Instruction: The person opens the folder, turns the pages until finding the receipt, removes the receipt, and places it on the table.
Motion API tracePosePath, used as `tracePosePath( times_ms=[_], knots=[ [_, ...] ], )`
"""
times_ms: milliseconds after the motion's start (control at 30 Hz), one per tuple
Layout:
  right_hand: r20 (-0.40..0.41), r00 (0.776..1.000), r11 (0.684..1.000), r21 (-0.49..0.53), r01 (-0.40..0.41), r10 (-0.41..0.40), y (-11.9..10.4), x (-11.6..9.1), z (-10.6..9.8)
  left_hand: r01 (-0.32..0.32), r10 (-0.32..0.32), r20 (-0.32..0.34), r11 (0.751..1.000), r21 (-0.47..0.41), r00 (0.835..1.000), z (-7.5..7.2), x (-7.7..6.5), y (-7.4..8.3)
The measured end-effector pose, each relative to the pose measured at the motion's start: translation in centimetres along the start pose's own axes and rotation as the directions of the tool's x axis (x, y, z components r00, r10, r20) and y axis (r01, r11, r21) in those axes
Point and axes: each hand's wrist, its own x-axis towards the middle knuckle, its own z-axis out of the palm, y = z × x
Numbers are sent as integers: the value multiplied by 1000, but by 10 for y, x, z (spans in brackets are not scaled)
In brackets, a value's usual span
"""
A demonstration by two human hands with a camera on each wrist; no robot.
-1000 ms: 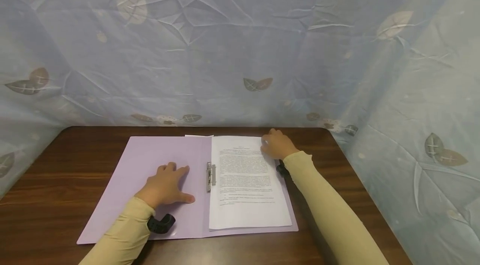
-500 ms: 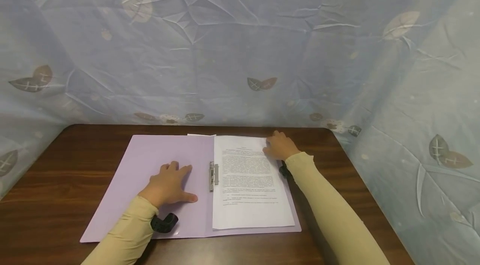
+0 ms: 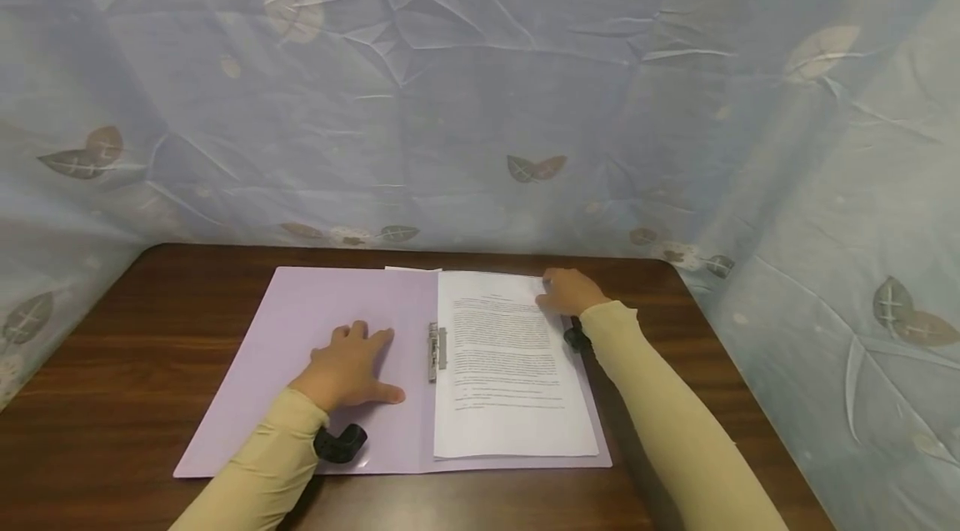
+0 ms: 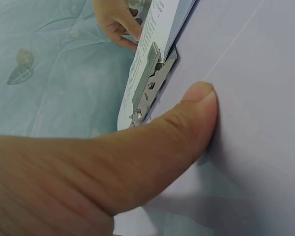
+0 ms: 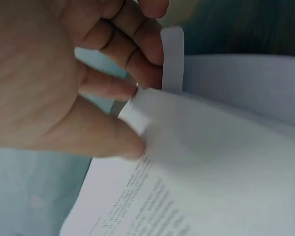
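Note:
A lilac folder (image 3: 322,293) lies spread wide on the table, with a metal clip (image 3: 433,352) by its spine. Printed sheets (image 3: 517,431) rest on its right half, their left edge beside the clip. My left hand (image 3: 347,368) rests on the left cover with fingers spread; its thumb (image 4: 187,118) touches the lilac surface in the left wrist view. At the sheets' top right corner is my right hand (image 3: 573,291). The right wrist view shows its thumb (image 5: 130,145) on the printed side and a finger at the corner, pinching the paper. A pale strip (image 5: 173,59) stands near the fingers.
The dark wooden table (image 3: 97,348) extends around the folder. A white paper edge (image 3: 412,268) peeks out behind the folder's top. Patterned cloth (image 3: 450,97) hangs behind the table and along both sides. Black straps with devices (image 3: 341,443) sit on both wrists.
The whole head view has shifted slightly, so everything appears further right. The right hand's fingers have drawn in a little at the sheets' corner. The left hand keeps its place on the cover.

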Motion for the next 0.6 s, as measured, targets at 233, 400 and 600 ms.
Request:
tracePosePath(
  times_ms=[233,400,600],
  knots=[
    [-26,995,978,187,-89,95,10,4,-1,3,-3,2,1000,6,1000,1,1,0],
    [-46,996,972,227,-60,72,12,4,-7,-3,3,-1,1000,7,1000,1,1,-1],
    [-110,994,967,250,41,-14,10,-4,-17,10,-10,7,1000,6,1000,1,1,0]
  ],
)
